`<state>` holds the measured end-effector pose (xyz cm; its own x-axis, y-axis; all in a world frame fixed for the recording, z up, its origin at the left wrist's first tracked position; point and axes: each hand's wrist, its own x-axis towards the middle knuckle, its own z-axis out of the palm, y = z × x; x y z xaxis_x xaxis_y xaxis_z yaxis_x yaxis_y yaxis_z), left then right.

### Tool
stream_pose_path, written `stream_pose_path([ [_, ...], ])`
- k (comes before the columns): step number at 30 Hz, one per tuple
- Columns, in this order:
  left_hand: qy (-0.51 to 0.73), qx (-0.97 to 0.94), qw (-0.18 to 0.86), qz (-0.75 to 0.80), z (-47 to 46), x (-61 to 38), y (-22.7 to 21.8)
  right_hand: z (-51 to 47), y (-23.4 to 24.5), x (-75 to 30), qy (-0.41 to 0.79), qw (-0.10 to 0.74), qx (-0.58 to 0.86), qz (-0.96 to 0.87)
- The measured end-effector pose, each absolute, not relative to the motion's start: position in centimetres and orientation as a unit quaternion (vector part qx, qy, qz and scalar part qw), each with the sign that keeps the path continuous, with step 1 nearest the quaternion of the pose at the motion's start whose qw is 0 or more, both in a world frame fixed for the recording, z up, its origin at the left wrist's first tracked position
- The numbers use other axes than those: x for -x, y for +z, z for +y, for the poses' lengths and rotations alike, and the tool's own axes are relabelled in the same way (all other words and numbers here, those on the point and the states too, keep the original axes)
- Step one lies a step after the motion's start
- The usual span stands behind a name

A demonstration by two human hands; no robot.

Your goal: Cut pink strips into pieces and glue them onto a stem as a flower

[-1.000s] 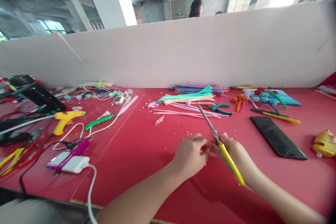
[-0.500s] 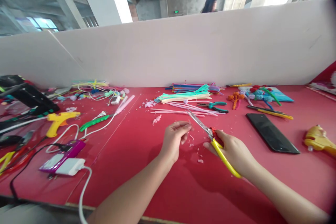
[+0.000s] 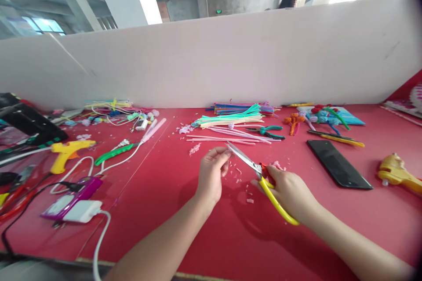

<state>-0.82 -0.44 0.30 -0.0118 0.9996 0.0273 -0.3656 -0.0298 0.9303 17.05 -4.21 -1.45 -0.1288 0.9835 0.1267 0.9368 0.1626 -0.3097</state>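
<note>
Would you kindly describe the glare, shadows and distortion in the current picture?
Head view: glare bleaches part of the upper right; head view: soft shadows darken the red table near the right hand; head view: outer edges look stretched.

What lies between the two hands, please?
In the head view, small pink scraps lie on the red table there, and the scissors' blades extend from the right hand toward the left hand.

The scissors (image 3: 257, 169) have slim silver blades and a yellow handle, with some red near the pivot. They are slanting in the right hand (image 3: 292, 191), tips pointing away and leftward; the blades seem nearly closed. Small pink scraps (image 3: 250, 201) lie scattered below them.
</note>
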Motion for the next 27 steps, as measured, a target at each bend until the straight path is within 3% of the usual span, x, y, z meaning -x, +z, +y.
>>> stream_pose_path([
  [9, 0.617, -0.427, 0.503, 0.428, -0.92, 0.68, 0.79, -4.36, -1.96, -16.65, 0.037, 0.144, 0.632, -0.760],
  [27, 0.610, -0.434, 0.498, 0.439, -1.06, 0.60, 0.91, -4.29, -2.29, -16.77, 0.012, 0.135, 0.625, -0.768],
])
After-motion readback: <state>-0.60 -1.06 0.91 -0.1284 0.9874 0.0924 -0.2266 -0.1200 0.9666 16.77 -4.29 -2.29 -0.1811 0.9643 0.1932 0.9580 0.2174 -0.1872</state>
